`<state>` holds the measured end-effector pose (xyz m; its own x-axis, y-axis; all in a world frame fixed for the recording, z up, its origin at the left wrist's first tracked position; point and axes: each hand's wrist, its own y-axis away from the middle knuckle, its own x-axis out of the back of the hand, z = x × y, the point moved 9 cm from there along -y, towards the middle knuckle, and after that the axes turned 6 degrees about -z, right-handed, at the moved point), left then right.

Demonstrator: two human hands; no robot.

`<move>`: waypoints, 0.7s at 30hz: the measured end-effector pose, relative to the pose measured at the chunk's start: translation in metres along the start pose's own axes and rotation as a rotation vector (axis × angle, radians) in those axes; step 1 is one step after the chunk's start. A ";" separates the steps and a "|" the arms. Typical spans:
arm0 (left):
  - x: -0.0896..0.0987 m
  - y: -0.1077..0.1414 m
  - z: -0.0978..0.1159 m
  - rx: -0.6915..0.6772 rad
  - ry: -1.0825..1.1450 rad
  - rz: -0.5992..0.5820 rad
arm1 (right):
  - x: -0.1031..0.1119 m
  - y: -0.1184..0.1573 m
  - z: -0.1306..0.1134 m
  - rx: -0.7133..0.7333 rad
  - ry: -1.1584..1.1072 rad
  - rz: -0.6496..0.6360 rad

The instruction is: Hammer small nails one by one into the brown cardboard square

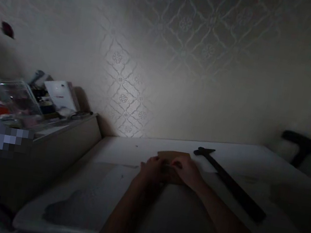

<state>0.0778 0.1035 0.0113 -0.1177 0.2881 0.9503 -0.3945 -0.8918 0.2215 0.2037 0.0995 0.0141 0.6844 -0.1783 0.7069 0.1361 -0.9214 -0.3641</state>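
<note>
A flat brown piece that looks like a wooden board (pixel 174 155) lies on the white table (pixel 126 149). Over its left part, my left hand (pixel 152 169) is closed with the fingers curled. My right hand (pixel 188 171) is over the right part, its thumb and fingers pinched together close to the left fingers. What sits between the fingertips is too dark and small to make out. To the right of my right hand lies a hammer (pixel 230 183), its head away from me and its dark handle slanting toward the near right.
A cabinet (pixel 65 145) stands along the left, with a white box (pixel 61 94), a clear plastic case (pixel 17 96) and other clutter on top. Behind the table rises a patterned wall (pixel 179 77). A dark T-shaped object (pixel 306 146) stands at the table's right edge. The light is dim.
</note>
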 end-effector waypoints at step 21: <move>-0.001 0.000 0.000 -0.003 -0.009 -0.003 | -0.005 -0.003 0.009 -0.039 -0.095 -0.007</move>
<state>0.0778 0.1029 0.0106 -0.1080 0.2877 0.9516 -0.3978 -0.8898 0.2238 0.2061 0.1059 0.0063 0.7489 -0.1398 0.6478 0.1146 -0.9354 -0.3344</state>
